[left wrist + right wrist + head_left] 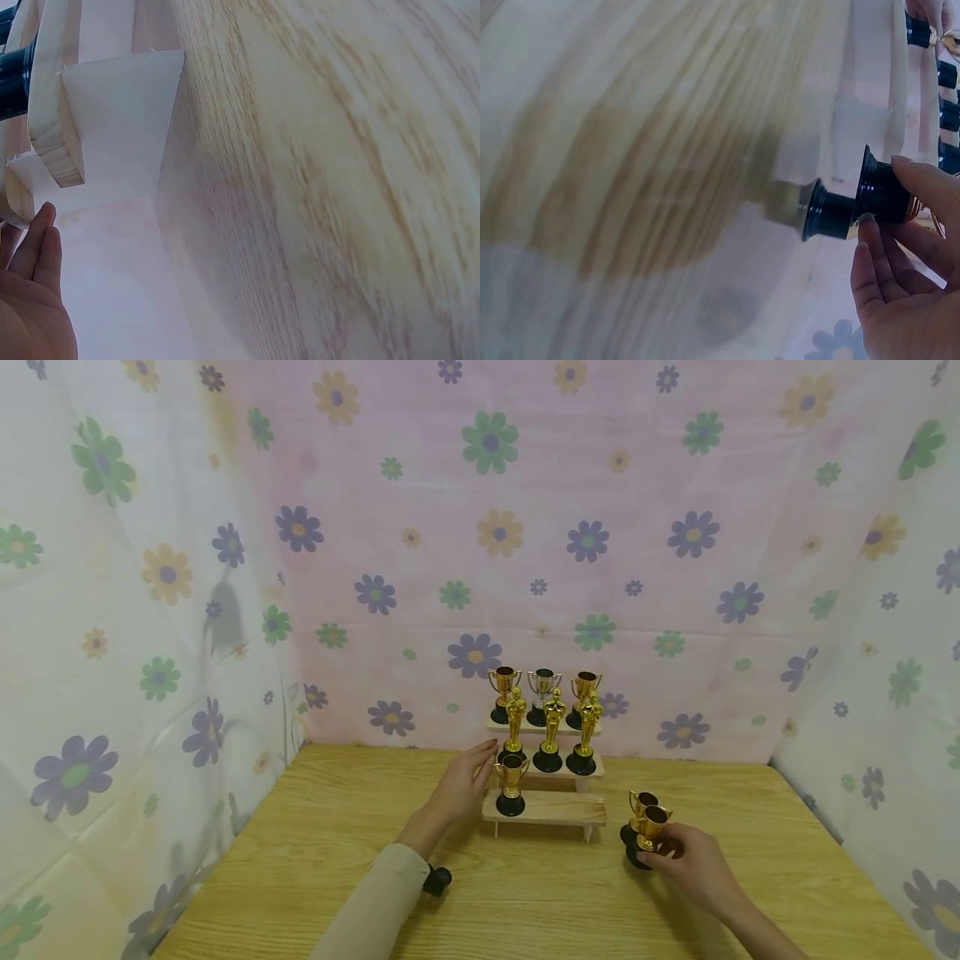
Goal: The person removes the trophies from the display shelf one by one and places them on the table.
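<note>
My right hand (697, 868) pinches a small gold trophy cup (654, 822) at its lower part, right of a stepped wooden stand (558, 808). In the right wrist view, thumb and fingers close round its black base (883, 193), raised off the tabletop. Just behind it is a second gold trophy cup (637, 802). At the stand's left side, my left hand (453, 789) has its fingers extended, fingertips right at the end of the middle step. One gold trophy cup (512, 783) stands on the left of the bottom step.
Gold figurine trophies (551, 735) line the middle step. On the top step are two gold cups and a silver cup (543, 687) between them. A black object (437, 881) lies partly hidden by my left sleeve. Flowered cloth (525, 552) encloses the wooden table (525, 902).
</note>
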Motion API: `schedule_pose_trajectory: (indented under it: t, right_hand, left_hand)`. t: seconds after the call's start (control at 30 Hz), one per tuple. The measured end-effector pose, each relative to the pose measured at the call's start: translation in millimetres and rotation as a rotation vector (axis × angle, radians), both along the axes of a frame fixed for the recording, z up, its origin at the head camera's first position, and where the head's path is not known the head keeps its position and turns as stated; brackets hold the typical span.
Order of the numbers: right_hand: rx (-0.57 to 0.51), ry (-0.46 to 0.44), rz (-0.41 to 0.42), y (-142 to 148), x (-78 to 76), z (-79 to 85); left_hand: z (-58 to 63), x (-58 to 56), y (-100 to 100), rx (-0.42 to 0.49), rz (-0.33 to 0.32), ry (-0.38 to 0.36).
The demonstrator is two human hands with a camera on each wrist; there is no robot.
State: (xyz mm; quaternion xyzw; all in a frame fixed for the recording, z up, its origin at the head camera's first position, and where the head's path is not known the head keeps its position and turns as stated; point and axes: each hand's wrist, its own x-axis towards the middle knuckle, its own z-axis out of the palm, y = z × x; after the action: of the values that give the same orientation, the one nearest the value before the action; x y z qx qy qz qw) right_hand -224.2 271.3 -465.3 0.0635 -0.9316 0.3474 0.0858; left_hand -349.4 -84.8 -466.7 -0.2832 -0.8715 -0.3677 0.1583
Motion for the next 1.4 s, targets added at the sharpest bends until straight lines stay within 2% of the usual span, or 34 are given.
schedule_pose_trajectory:
  t: [0.2,0.57,1.23,1.4]
  right_hand:
    - [0.004,-0.053,-0.036,9,-0.6,-5.0]
    - [-0.026,-0.129,-0.043,18,-2.5,-8.8]
    - [-0.045,-0.160,-0.040,23,-0.7,-18.3]
    - [-0.048,-0.161,-0.044,23,-0.7,-17.6]
  left_hand:
    - [-0.5,-0.8,0,0.000,0.002,0.002]
    - [1.4,-1.5,0,-0.011,0.007,0.025]
    - [-4.1,-3.0,0,0.000,-0.006,0.038]
    - [-3.9,-2.8,0,0.008,-0.009,0.022]
